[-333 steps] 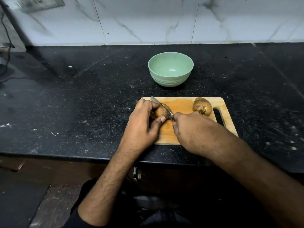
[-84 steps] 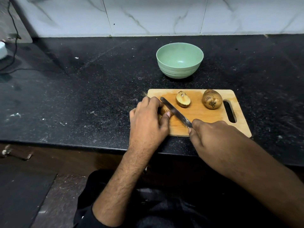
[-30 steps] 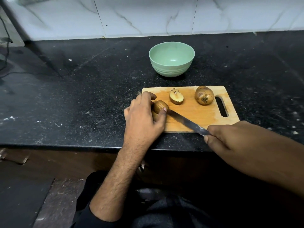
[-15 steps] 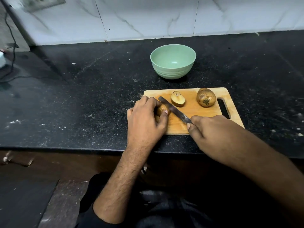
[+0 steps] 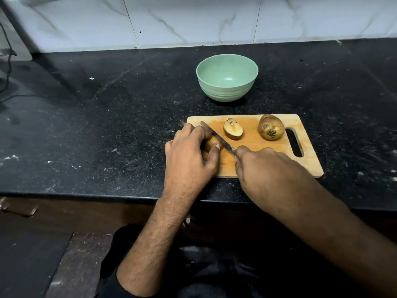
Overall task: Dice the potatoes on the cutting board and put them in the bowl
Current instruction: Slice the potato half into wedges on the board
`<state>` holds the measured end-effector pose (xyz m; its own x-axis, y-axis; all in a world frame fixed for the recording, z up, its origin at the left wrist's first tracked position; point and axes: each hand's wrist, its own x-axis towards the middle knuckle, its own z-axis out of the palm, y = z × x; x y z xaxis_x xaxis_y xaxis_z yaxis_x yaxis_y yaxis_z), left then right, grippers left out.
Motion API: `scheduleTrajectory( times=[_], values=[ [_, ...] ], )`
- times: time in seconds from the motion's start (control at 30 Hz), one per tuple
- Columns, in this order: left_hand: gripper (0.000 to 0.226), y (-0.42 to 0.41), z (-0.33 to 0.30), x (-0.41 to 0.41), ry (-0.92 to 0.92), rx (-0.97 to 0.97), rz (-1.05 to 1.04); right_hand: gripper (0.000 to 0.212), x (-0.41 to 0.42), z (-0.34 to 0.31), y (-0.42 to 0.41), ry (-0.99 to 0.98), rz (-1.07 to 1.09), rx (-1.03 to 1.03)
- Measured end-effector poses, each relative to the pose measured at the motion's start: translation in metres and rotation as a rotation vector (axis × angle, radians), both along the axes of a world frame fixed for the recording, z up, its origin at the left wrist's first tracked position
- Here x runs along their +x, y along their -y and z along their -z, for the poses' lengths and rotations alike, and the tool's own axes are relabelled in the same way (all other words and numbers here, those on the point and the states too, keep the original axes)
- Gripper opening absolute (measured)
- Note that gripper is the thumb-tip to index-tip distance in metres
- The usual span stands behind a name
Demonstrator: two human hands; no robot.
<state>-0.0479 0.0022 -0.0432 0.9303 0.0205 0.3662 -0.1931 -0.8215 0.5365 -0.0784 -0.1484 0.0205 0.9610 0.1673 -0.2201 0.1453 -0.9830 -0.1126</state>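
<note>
A wooden cutting board (image 5: 257, 147) lies near the counter's front edge. My left hand (image 5: 189, 155) grips a potato half (image 5: 211, 143) at the board's left end. My right hand (image 5: 264, 168) holds a knife (image 5: 217, 137) whose blade lies across that half, tip pointing far left. Another potato half (image 5: 233, 130) lies cut side up in the board's middle. A whole potato (image 5: 271, 126) sits by the handle slot. The green bowl (image 5: 227, 77) stands empty behind the board.
The black stone counter (image 5: 107, 117) stretches left and right of the board, speckled with crumbs. A white marble-tiled wall (image 5: 193, 18) backs it. A dark cable (image 5: 8, 61) hangs at the far left. The counter's front edge (image 5: 86, 193) runs just below the board.
Over the last second my right hand pushed the knife forward, from drawn back off the board's front edge to lying across the held potato half. My left hand stayed on that half.
</note>
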Motion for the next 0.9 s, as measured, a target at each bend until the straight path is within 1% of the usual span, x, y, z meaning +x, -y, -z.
scheduleTrajectory(
  times=[0.13,0.27,0.33,0.43,0.6,0.73,0.8,0.9],
  values=[
    [0.019,0.000,0.001,0.000,0.014,-0.016,0.006,0.025,0.016,0.005,-0.010,-0.018,-0.002,0.033],
    [0.020,-0.001,0.003,0.000,0.017,-0.050,0.007,0.026,0.024,0.005,-0.010,-0.054,-0.015,0.025],
    [0.021,0.000,0.003,-0.001,0.022,-0.071,0.002,0.028,0.018,0.005,-0.002,-0.090,-0.026,0.016],
    [0.021,0.001,0.002,-0.001,0.007,-0.069,-0.009,0.026,-0.001,0.004,0.016,-0.124,-0.051,0.023],
    [0.020,0.001,0.001,-0.001,-0.002,-0.083,-0.011,0.026,-0.029,0.004,0.040,-0.075,-0.055,0.040],
    [0.021,0.001,0.002,-0.002,-0.016,-0.091,-0.010,0.022,-0.036,0.000,0.049,-0.099,-0.027,0.084],
    [0.021,0.001,0.002,-0.003,-0.016,-0.081,-0.013,0.021,-0.038,-0.003,0.052,-0.115,-0.025,0.106],
    [0.024,0.002,0.001,-0.004,-0.012,-0.032,-0.013,0.023,-0.040,-0.011,0.056,-0.130,-0.022,0.076]
  ],
)
